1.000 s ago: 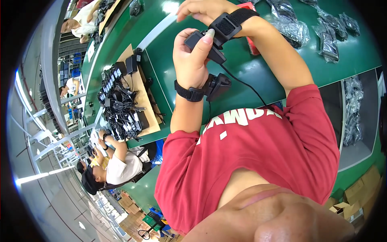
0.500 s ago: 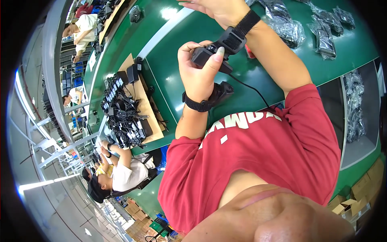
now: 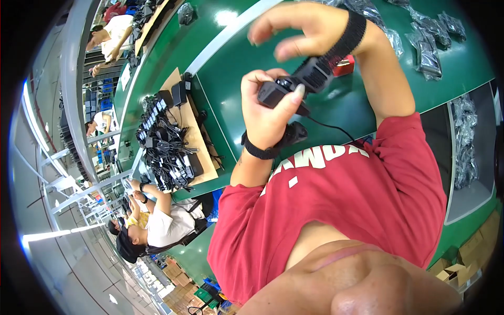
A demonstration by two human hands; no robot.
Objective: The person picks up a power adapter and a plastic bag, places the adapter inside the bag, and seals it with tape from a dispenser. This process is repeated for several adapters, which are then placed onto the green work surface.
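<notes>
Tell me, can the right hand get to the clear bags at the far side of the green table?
Probably yes. The right hand is open above the black adapter that the left hand holds, and the clear bags lie just beyond it on the green table, nothing between.

Green bench [image 3: 346,107] bears bagged parts [image 3: 428,44], a red item [image 3: 344,65] and a cardboard sheet [image 3: 197,139] of black adapters [image 3: 168,152].
</notes>
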